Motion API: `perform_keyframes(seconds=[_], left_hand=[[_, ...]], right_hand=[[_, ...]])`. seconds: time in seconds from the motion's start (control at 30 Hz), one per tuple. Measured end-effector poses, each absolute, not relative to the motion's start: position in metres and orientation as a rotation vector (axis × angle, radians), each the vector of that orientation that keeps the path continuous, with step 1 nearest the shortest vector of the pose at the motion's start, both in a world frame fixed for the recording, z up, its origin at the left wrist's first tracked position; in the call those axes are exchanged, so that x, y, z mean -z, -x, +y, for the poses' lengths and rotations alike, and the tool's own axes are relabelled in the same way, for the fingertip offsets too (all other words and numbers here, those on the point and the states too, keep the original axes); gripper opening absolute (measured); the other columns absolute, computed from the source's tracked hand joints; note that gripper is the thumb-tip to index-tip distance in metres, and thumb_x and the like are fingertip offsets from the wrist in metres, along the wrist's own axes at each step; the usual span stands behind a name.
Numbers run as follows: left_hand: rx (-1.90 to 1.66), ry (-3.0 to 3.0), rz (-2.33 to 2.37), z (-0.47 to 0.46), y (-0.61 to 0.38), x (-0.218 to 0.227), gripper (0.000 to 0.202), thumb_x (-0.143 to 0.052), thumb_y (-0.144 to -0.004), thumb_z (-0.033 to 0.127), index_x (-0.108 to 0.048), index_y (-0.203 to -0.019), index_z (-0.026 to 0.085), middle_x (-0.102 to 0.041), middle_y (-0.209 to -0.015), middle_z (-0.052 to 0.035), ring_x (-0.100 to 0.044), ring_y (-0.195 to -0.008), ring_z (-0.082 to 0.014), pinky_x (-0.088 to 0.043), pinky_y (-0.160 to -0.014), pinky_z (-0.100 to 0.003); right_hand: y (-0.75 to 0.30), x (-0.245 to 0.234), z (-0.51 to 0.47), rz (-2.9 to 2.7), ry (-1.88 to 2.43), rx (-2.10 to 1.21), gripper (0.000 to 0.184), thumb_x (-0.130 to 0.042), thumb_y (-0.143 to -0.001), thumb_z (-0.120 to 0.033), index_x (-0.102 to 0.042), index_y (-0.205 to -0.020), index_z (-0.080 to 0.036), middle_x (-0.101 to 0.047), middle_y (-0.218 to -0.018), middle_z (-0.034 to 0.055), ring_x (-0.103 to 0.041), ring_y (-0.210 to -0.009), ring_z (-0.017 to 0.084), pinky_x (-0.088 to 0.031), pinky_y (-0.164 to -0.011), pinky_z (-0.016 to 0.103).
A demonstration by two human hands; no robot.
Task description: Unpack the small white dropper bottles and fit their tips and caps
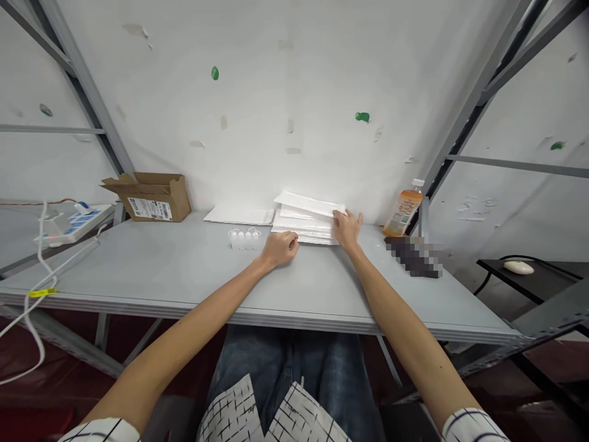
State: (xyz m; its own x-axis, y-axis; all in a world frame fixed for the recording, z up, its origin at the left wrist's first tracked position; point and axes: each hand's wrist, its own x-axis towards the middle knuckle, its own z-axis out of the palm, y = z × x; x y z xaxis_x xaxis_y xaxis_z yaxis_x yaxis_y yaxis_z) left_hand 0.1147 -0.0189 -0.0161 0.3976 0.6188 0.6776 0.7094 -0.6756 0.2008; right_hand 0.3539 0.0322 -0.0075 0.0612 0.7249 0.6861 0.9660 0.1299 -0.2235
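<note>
A loose stack of white foam sheets lies on the grey table, slightly fanned, with the top sheet askew. My left hand has curled fingers against the stack's front left corner. My right hand grips its right end from the other side, with fingers spread over the edge. Left of the stack lies a flat white sheet. A row of several small white plastic bottles stands near my left hand, apart from it.
An orange-labelled drink bottle stands at the table's back right, beside a pixelated dark patch. A cardboard box sits back left. A power strip with white cables is at the left. Metal shelf uprights frame both sides.
</note>
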Motion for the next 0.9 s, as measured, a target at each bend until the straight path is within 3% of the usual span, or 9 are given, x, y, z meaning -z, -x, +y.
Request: perform_keyframes(seconds=[0.23,0.4,0.57,0.9], left_hand=[[1.232,2.461,-1.396,-0.022,-0.104,0.010,0.021,-0.048,-0.080,0.020,-0.069,-0.076,0.018,-0.066,-0.061,-0.0037,-0.057,-0.057,-0.0175,-0.037,-0.058,-0.028],[1.242,2.420,-1.454,-0.023,-0.105,0.007,0.021,-0.048,-0.080,0.019,-0.070,-0.077,0.019,-0.065,-0.060,-0.0021,-0.056,-0.056,-0.0160,-0.036,-0.058,-0.027],[1.265,2.413,-1.418,-0.026,-0.105,0.005,0.022,-0.049,-0.085,0.027,-0.068,-0.076,0.019,-0.065,-0.060,-0.0021,-0.058,-0.057,-0.0154,-0.037,-0.058,-0.026],[1.317,2.401,-1.374,-0.027,-0.107,0.003,0.027,-0.051,-0.089,0.037,-0.067,-0.077,0.019,-0.067,-0.065,-0.0019,-0.059,-0.059,-0.0142,-0.038,-0.059,-0.026]], right_hand=[[-0.355,-0.008,0.018,-1.562,1.615,0.432,0.036,-0.039,-0.093,-0.016,-0.070,-0.111,-0.020,-0.074,-0.094,0.0114,-0.062,-0.095,0.025,-0.024,-0.107,0.052],[-0.348,-0.020,0.005,-1.560,1.605,0.364,0.033,-0.042,-0.097,-0.022,-0.071,-0.112,-0.018,-0.073,-0.090,0.0101,-0.062,-0.082,0.022,-0.037,-0.085,0.035],[-0.338,-0.021,-0.009,-1.521,1.576,0.233,0.034,-0.041,-0.098,-0.028,-0.071,-0.113,-0.020,-0.073,-0.096,0.0083,-0.061,-0.079,0.020,-0.034,-0.065,0.028],[-0.316,-0.018,-0.024,-1.672,1.507,0.220,0.031,-0.042,-0.096,-0.025,-0.071,-0.107,-0.021,-0.070,-0.089,0.0059,-0.056,-0.074,0.018,-0.027,-0.060,0.027]])
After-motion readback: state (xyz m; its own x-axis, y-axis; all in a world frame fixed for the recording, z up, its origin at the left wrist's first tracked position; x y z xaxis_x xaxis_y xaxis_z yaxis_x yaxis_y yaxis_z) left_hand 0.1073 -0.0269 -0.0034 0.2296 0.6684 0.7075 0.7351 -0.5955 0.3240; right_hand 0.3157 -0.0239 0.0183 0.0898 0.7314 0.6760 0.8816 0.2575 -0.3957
